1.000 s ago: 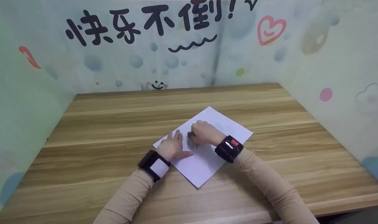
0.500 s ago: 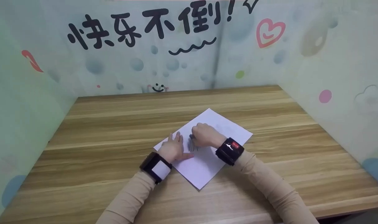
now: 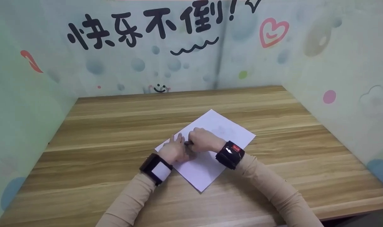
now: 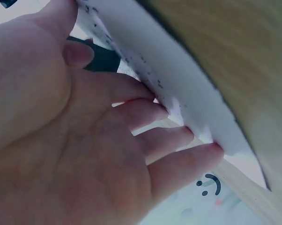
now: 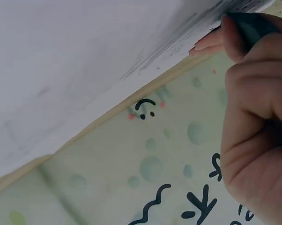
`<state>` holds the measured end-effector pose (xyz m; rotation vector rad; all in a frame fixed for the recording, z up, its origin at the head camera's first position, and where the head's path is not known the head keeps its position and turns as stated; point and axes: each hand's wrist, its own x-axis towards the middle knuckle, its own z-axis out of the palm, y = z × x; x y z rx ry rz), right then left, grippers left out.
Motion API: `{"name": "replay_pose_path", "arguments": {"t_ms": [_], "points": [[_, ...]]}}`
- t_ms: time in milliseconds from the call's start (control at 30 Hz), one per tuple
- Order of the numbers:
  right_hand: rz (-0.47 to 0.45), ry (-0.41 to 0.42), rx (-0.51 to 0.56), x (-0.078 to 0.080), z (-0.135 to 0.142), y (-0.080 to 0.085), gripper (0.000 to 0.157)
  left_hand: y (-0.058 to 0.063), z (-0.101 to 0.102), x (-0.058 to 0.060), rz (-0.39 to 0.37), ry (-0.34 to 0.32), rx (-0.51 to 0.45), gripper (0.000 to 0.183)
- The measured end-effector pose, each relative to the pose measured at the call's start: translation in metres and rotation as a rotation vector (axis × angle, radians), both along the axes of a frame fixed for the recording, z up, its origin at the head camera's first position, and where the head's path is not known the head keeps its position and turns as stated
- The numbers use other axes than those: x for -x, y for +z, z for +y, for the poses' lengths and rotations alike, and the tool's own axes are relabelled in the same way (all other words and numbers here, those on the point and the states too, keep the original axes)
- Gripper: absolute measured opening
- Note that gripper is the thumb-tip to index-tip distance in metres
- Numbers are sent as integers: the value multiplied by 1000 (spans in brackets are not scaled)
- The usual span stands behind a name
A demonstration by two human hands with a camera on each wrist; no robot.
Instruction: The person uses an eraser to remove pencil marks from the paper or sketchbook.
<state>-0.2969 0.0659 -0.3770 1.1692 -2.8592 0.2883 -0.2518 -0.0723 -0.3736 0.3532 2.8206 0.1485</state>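
A white sheet of paper [image 3: 201,176] lies turned cornerwise on the wooden table. My left hand [image 3: 173,151] rests on its left part, fingers spread. In my right hand [image 3: 204,140] a dark teal eraser [image 5: 249,29] is gripped between thumb and curled fingers, low against the paper close to my left thumb and fingers. The left wrist view also catches part of the eraser [image 4: 103,56] behind the left hand. Grey pencil streaks [image 5: 164,44] and dark crumbs mark the paper near it. A faint smudge [image 3: 223,130] shows towards the paper's right corner.
Printed walls enclose the wooden table [image 3: 116,126] at the back [image 3: 191,63], left [image 3: 24,104] and right [image 3: 345,78]. The table's front edge runs along the lower right. Each wrist wears a black strapped band.
My right hand has slid left and slightly towards me with the eraser, up to my left thumb. The streaks it stood over are now largely covered by the hands. My left hand stays put.
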Motion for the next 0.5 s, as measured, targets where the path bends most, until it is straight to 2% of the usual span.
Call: {"name": "replay_pose_path", "arguments": {"t_ms": [100, 167, 300, 367, 500], "points": [[-3, -90, -40, 2, 3, 0, 24, 1, -2, 2, 35, -47, -34, 80], [-27, -143, -87, 3, 6, 1, 27, 2, -5, 3, 89, -98, -71, 75], [-73, -141, -107, 7, 8, 4, 22, 3, -9, 5, 189, -182, -142, 55], [-84, -140, -97, 8, 8, 5, 19, 4, -11, 5, 203, -200, -160, 49], [-65, -191, -108, 9, 9, 5, 19, 4, -13, 6, 156, -205, -169, 45]]}}
